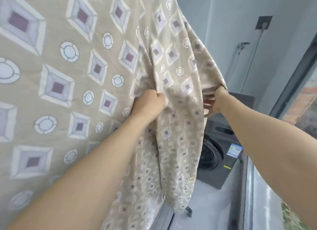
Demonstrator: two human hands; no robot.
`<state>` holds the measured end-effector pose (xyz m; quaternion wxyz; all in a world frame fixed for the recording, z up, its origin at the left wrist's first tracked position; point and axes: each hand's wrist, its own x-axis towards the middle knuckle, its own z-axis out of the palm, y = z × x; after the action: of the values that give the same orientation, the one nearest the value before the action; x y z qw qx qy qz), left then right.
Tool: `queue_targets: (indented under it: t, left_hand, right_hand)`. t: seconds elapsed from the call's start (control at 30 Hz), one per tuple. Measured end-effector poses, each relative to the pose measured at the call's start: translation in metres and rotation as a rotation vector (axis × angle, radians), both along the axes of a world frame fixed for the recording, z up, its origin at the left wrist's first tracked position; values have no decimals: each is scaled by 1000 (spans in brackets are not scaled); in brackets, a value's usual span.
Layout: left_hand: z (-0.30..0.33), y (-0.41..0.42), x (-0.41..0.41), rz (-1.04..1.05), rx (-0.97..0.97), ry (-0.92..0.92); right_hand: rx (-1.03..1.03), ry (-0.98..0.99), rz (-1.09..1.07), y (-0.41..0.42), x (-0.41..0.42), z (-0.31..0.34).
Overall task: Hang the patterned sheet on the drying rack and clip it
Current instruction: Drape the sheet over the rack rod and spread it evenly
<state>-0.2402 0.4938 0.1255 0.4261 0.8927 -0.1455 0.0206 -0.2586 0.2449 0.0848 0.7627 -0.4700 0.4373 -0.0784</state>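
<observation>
1. Both arms are stretched out forward and up, bare forearms coming in from the bottom of the view.
2. The left hand is balled into a fist with a bunch of the patterned sheet gathered in it, knuckles up, about mid-height in the cloth.
3. The right hand is out at the sheet's right edge, fingers curled round the hem and pinching it; the fingertips look a bit blurry, so no finer detail than that.
4. The sheet itself hangs down in front of the person and fills the whole left side of the view: beige, with purple-centred diamonds and white circles. Between the two hands it sags in loose folds, and its lower part hangs well down toward the floor.
5. Whatever it's hanging from is out of view at the top.
6. Room stuff: a dark grey washing machine sits behind the sheet on the right, against a pale grey wall with a socket and a tap. Grey floor, big window along the right side.
</observation>
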Motion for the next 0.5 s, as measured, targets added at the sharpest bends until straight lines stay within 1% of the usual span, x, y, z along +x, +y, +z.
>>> queue_targets:
  t: [0.03, 0.07, 0.1, 0.17, 0.2, 0.23, 0.27, 0.33, 0.37, 0.4, 0.43, 0.5]
  left_hand:
    - [0, -2, -2, -66, -6, 171]
    - [0, -4, -4, -111, -61, 242]
    - [0, -6, -6, -142, -111, 194]
    - [2, -8, -19, -221, -8, -117]
    - [3, -8, -24, -251, 41, -232]
    - [4, -6, -27, -261, 81, -288]
    - [6, -5, -25, -262, 137, -260]
    - [7, -5, -11, -240, 250, -76]
    - [11, -3, -7, -226, 286, -13]
    - [15, -2, -5, -221, 307, -6]
    - [20, 0, -4, -216, 331, -37]
    - [33, 0, -11, -216, 398, -179]
  right_hand:
    - [-45, 35, 75, 4, -3, -1]
    - [-80, 59, 150, 8, -5, -1]
    - [-118, 71, 208, 11, -5, -2]
    - [-176, 53, 319, 22, -7, -1]
    - [-205, 24, 353, 27, -6, -1]
    - [-251, -12, 361, 32, -5, 0]
    - [-295, -47, 372, 36, -5, 1]
    - [-403, -91, 422, 45, -4, 5]
    - [-429, -105, 455, 49, -4, 9]
    - [-447, -125, 484, 50, -2, 11]
    - [-467, -135, 491, 52, 0, 13]
    - [-495, -189, 475, 55, 5, 23]
